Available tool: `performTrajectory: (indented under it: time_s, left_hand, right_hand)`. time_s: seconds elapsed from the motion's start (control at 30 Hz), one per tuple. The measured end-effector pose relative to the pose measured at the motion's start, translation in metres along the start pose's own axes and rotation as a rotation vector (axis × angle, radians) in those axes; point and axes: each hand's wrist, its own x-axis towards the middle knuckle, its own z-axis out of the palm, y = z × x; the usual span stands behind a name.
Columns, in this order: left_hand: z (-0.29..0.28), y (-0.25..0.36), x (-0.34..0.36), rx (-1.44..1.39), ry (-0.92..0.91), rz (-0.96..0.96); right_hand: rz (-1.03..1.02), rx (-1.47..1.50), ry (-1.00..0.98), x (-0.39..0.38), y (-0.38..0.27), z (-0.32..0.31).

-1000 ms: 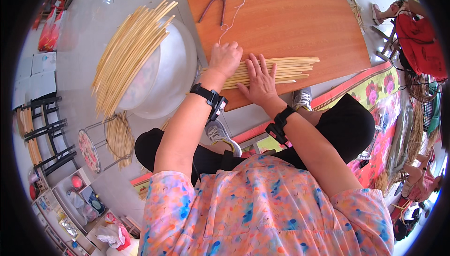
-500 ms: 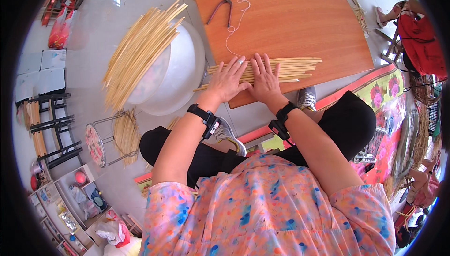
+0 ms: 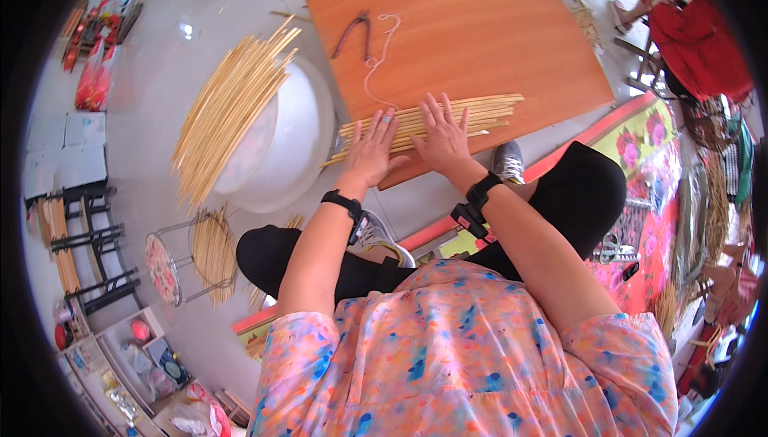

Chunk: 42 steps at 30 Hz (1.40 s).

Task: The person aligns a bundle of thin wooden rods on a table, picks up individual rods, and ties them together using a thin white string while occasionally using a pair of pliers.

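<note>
A row of pale straw-coloured sticks [image 3: 494, 109] lies along the near edge of the wooden table [image 3: 456, 37]. My left hand [image 3: 370, 155] lies palm-down on its left part, fingers apart, a ring on one finger. My right hand [image 3: 444, 139] rests flat across the same sticks with spread fingers, a short distance to the right. A thin pinkish cord [image 3: 372, 69] runs down the tabletop toward my left fingertips. Farther back, pliers with dark reddish handles [image 3: 349, 35] lie open beside it.
A large bundle of sticks [image 3: 228, 117] rests on a pale round surface [image 3: 292, 157] left of the table. A stool [image 3: 164, 269], shelving [image 3: 152, 349] and folded frames [image 3: 88, 237] stand left. A floral mat [image 3: 632, 141] runs right, near other people [image 3: 628, 14] and red cloth [image 3: 696, 37].
My left hand was bunched near the cord one second ago; it has opened and come down onto the sticks, slightly leftward. My right hand remains spread on them. The view has shifted slightly.
</note>
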Motion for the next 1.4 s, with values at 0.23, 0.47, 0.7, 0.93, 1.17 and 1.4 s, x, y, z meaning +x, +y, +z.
performTrajectory:
  time_s: [0.23,0.47,0.7,0.93,1.17,1.4]
  left_hand:
    - [-0.001,0.004,0.003,0.044,-0.019,-0.035]
    - [0.003,0.003,0.005,0.092,-0.002,-0.028]
    - [0.01,0.0,0.001,0.069,0.042,-0.003]
    - [0.001,-0.002,0.0,-0.009,0.039,0.002]
    - [0.004,0.005,0.004,-0.024,0.085,-0.009]
    - [0.014,0.003,0.001,0.037,0.132,-0.022]
  right_hand:
    - [0.076,-0.044,-0.015,-0.023,0.006,-0.012]
    - [0.037,-0.067,0.006,-0.019,0.017,-0.005]
    - [0.018,-0.063,0.022,-0.024,0.024,0.006]
    - [0.008,-0.045,0.012,-0.022,0.024,0.006]
    - [0.003,-0.065,0.028,-0.022,0.024,0.008]
    - [-0.01,-0.066,0.04,-0.022,0.021,0.006]
